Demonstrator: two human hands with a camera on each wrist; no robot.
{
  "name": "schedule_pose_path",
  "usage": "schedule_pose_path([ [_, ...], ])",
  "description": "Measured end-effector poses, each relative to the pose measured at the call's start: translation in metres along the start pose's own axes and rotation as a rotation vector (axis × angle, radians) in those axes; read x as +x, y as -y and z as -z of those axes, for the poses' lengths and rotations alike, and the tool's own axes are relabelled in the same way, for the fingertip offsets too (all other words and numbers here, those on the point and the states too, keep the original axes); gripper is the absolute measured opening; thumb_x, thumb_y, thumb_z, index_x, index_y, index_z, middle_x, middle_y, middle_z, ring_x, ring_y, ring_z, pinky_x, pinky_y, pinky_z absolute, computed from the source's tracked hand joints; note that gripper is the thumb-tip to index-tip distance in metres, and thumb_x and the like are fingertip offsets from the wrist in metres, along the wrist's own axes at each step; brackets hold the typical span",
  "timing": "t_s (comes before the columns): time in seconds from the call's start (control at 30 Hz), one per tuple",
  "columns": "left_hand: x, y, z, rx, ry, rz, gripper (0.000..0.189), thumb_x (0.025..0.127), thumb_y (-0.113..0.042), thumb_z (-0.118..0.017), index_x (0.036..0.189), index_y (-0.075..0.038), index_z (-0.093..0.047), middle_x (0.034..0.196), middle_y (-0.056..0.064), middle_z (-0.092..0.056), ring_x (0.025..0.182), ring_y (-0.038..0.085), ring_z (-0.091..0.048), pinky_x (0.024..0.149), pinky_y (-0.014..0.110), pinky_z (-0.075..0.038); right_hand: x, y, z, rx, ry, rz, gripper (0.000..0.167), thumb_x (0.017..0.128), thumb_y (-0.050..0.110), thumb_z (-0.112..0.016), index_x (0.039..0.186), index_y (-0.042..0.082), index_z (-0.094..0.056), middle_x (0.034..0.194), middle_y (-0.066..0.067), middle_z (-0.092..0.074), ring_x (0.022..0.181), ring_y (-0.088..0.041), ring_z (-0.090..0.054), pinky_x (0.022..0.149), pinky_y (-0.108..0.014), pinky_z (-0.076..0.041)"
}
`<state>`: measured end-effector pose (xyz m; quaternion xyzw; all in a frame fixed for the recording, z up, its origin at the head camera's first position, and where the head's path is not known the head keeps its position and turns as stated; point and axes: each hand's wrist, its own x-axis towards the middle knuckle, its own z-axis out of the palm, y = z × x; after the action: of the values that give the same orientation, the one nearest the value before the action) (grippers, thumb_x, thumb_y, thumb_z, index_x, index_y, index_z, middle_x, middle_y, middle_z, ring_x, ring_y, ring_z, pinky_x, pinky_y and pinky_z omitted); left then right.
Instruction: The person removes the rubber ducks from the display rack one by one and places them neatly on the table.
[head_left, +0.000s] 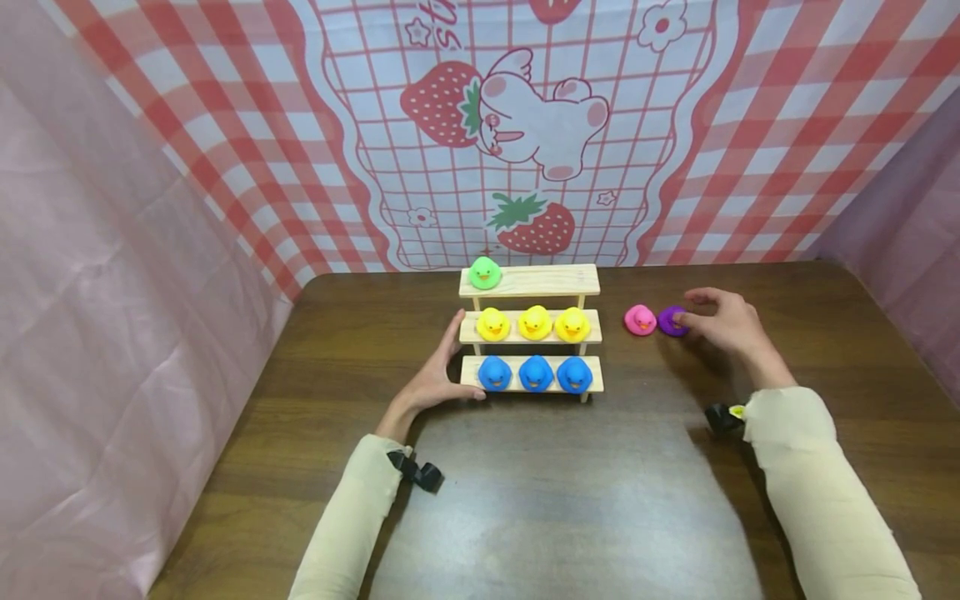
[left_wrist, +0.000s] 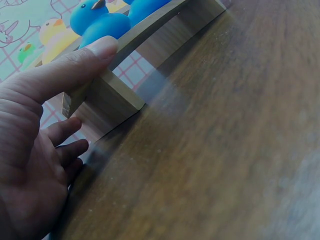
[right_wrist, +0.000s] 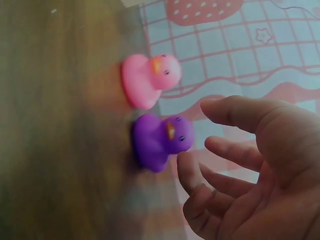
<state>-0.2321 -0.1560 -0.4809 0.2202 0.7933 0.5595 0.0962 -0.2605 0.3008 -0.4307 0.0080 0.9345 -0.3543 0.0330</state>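
My left hand (head_left: 431,379) holds the left end of a three-step wooden display rack (head_left: 525,282). Its thumb lies along the bottom step's front edge, and the index finger reaches up beside the middle step. On the bottom step sit three blue ducks (head_left: 536,374), on the middle one three yellow ducks (head_left: 535,322), and at the top left a green duck (head_left: 485,273). To the right, a purple duck (right_wrist: 152,142) stands beside a pink duck (right_wrist: 145,80) on the table. My right hand (head_left: 726,323) is spread loosely by the purple duck, a fingertip right at it.
The brown wooden table (head_left: 562,492) runs under everything. Behind it hangs a red-and-white checked cloth (head_left: 787,108) with strawberry prints. Pink cloth (head_left: 90,292) hangs on the left side. A small black camera (head_left: 426,475) is strapped to the left wrist.
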Motion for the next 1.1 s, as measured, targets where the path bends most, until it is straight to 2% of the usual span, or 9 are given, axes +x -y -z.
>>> schedule_pose_path([
  [0.17,0.003,0.012,0.001,0.007,-0.002,-0.019,0.131,0.069,0.001,-0.087,0.162,-0.014,0.003,0.172,0.009,0.003,0.154,0.04,-0.02,0.127,0.056,-0.017,0.0,0.012,0.004,0.022,-0.027,-0.006,0.066,0.096,0.046,-0.061,0.142,0.0,-0.049,0.146,-0.033,-0.047,0.132,-0.051,-0.042,0.1,-0.066,-0.042],
  [0.37,0.002,0.009,0.001,-0.006,0.004,-0.028,0.129,0.071,-0.002,-0.087,0.162,-0.014,0.002,0.172,0.009,0.002,0.155,0.038,-0.019,0.127,0.056,-0.015,0.005,0.033,0.008,0.009,-0.081,0.053,0.059,0.095,0.042,-0.065,0.138,0.003,-0.054,0.146,-0.029,-0.051,0.136,-0.049,-0.042,0.103,-0.067,-0.039],
  [0.5,0.002,0.008,0.001,-0.003,0.002,-0.012,0.129,0.071,0.001,-0.086,0.163,-0.015,0.002,0.172,0.006,0.003,0.155,0.037,-0.019,0.128,0.055,-0.015,0.007,0.048,0.009,0.003,-0.075,0.082,0.058,0.095,0.04,-0.065,0.138,0.003,-0.054,0.146,-0.028,-0.051,0.135,-0.049,-0.043,0.104,-0.067,-0.039],
  [0.53,0.004,0.013,0.002,0.002,-0.001,-0.015,0.129,0.07,0.0,-0.087,0.163,-0.016,0.002,0.172,0.005,0.003,0.155,0.036,-0.019,0.127,0.055,-0.016,0.006,0.052,0.008,0.004,-0.072,0.085,0.059,0.095,0.041,-0.065,0.139,0.003,-0.054,0.146,-0.027,-0.051,0.135,-0.048,-0.044,0.104,-0.066,-0.04],
  [0.67,0.004,0.013,0.001,-0.003,0.001,-0.002,0.13,0.07,0.007,-0.084,0.162,-0.015,0.005,0.172,0.007,0.005,0.155,0.038,-0.017,0.128,0.055,-0.014,0.006,0.068,0.005,-0.007,-0.08,0.102,0.059,0.095,0.04,-0.066,0.139,0.003,-0.055,0.143,-0.026,-0.056,0.116,-0.042,-0.058,0.089,-0.053,-0.05],
  [0.77,0.004,0.012,0.001,-0.01,-0.001,-0.003,0.13,0.07,0.007,-0.084,0.162,-0.015,0.006,0.172,0.007,0.006,0.156,0.038,-0.016,0.128,0.056,-0.013,0.007,0.079,0.001,-0.021,-0.101,0.132,0.055,0.094,0.038,-0.067,0.137,0.004,-0.057,0.137,-0.024,-0.06,0.098,-0.034,-0.063,0.076,-0.035,-0.048],
  [0.87,0.003,0.012,0.001,-0.003,-0.003,0.0,0.13,0.07,0.005,-0.085,0.162,-0.015,0.005,0.172,0.006,0.004,0.155,0.037,-0.017,0.128,0.055,-0.015,0.008,0.09,-0.003,-0.018,-0.113,0.158,0.053,0.093,0.035,-0.068,0.135,0.003,-0.059,0.135,-0.024,-0.062,0.096,-0.035,-0.067,0.074,-0.029,-0.047],
  [1.0,0.003,0.012,0.001,0.001,-0.004,-0.01,0.129,0.071,0.0,-0.086,0.163,-0.016,0.002,0.172,0.008,0.003,0.155,0.038,-0.019,0.127,0.056,-0.016,0.009,0.104,-0.006,0.02,-0.096,0.164,0.053,0.093,0.033,-0.068,0.136,0.003,-0.058,0.137,-0.024,-0.061,0.102,-0.041,-0.068,0.083,-0.041,-0.054],
  [1.1,0.004,0.014,0.001,-0.004,-0.003,-0.023,0.129,0.071,-0.002,-0.087,0.163,-0.018,0.002,0.172,0.01,0.002,0.155,0.038,-0.019,0.127,0.057,-0.016,0.009,0.113,-0.009,0.046,-0.074,0.163,0.054,0.094,0.033,-0.067,0.138,0.004,-0.057,0.14,-0.024,-0.058,0.109,-0.042,-0.065,0.091,-0.052,-0.054],
])
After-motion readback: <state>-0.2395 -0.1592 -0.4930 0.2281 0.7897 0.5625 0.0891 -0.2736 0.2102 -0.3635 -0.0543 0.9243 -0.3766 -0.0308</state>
